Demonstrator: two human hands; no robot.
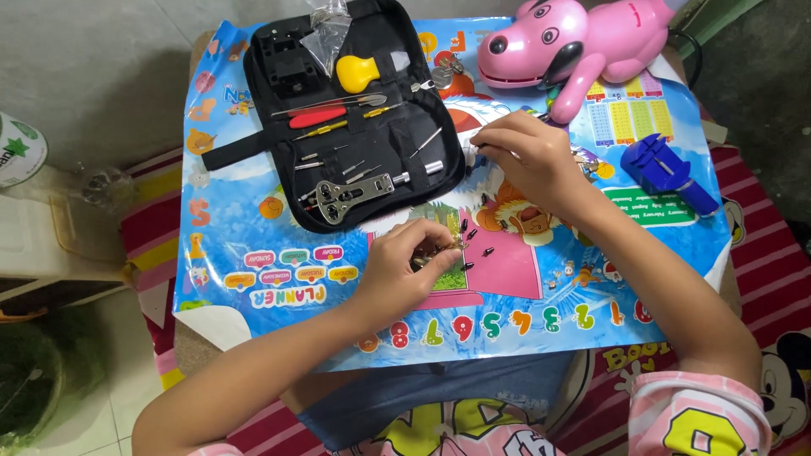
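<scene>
My left hand [405, 266] is closed around a small brass-coloured metal part [427, 256] held over the colourful printed mat [253, 253]. Several tiny black bits [475, 245] lie on the mat just right of that hand. My right hand [528, 156] reaches to the right edge of the open black tool case [351, 114] and pinches a small white object [470, 152] there. Inside the case sit a yellow-handled tool [361, 73], a red-handled screwdriver [318, 117] and a metal wrench-like opener [351, 192].
A pink toy dog [583, 42] stands at the mat's far right. A blue plastic tool [667, 173] lies on the mat's right side. A striped cloth [760, 245] covers the surface under the mat. A round tin [19, 150] stands at the far left.
</scene>
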